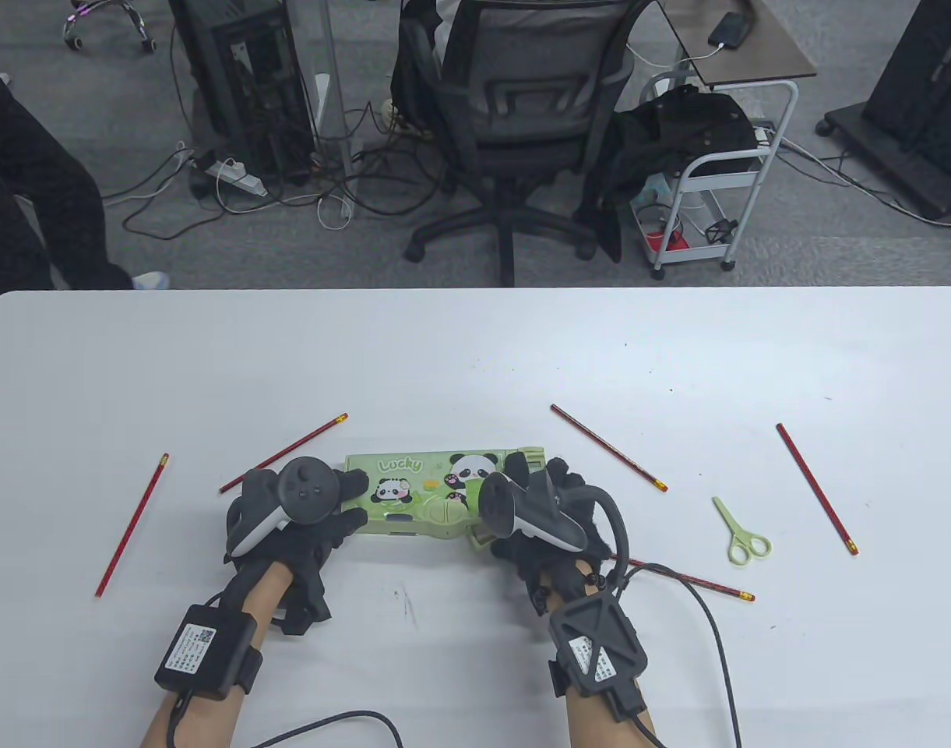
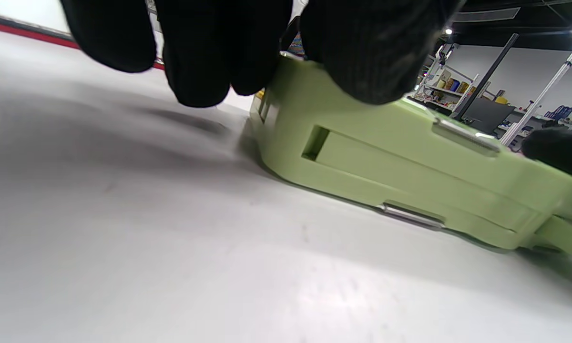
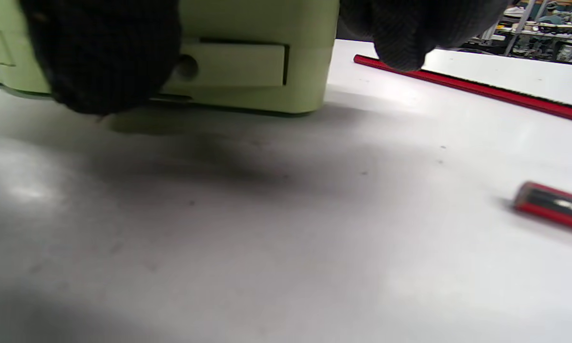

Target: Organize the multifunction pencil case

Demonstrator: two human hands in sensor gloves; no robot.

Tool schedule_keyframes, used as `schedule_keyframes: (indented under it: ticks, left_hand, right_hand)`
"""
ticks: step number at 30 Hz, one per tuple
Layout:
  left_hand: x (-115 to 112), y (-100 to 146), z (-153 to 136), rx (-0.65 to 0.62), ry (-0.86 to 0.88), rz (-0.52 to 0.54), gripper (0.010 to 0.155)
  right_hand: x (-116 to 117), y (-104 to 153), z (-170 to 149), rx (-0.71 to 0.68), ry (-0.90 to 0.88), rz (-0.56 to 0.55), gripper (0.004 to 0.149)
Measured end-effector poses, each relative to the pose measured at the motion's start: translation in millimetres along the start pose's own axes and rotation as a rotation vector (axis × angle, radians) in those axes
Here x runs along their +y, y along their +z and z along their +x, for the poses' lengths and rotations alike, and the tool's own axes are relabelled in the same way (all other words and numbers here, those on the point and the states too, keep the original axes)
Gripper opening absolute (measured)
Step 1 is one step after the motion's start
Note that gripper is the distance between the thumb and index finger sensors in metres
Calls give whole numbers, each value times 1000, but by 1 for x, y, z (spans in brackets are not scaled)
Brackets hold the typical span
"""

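Up close, the left wrist view shows the pencil case's (image 2: 410, 166) plain green side with slots and metal hinge pins. From above its lid (image 1: 420, 487) carries pandas (and "Lucky"). It lies flat mid-table, left hand (image 1: 304, 506) and right hand (image 1: 533, 514) curled round its ends. Red pencils (image 1: 607, 447) and green scissors (image 1: 740, 532) lie beyond.

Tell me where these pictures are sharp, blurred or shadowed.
Table view: even light, sharp; pencil case and scissors crisp. Left wrist view: fingers blurred and dark, shadow on the table. Right wrist view: soft throughout, nearest pencil blurred, shadow under the case.
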State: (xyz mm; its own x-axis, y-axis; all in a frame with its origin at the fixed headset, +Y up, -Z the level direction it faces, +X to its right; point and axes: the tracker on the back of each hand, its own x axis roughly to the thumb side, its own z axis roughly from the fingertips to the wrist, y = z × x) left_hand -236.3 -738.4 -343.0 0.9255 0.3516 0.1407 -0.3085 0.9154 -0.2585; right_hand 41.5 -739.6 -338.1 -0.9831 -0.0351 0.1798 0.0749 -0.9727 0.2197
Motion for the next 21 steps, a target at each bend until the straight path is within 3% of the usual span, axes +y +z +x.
schedule_keyframes:
  ticks: [12, 17, 21]
  left_hand:
    - [1, -2, 2, 15, 19, -25, 55]
    - [0, -2, 3, 17, 24, -20, 56]
    - [1, -2, 4, 21, 15, -26, 56]
  right_hand:
    - [6, 2, 5, 97, -84, -199, 98]
    - [7, 4, 8, 118, -50, -243, 96]
    - [7, 3, 14, 106, 87, -268, 96]
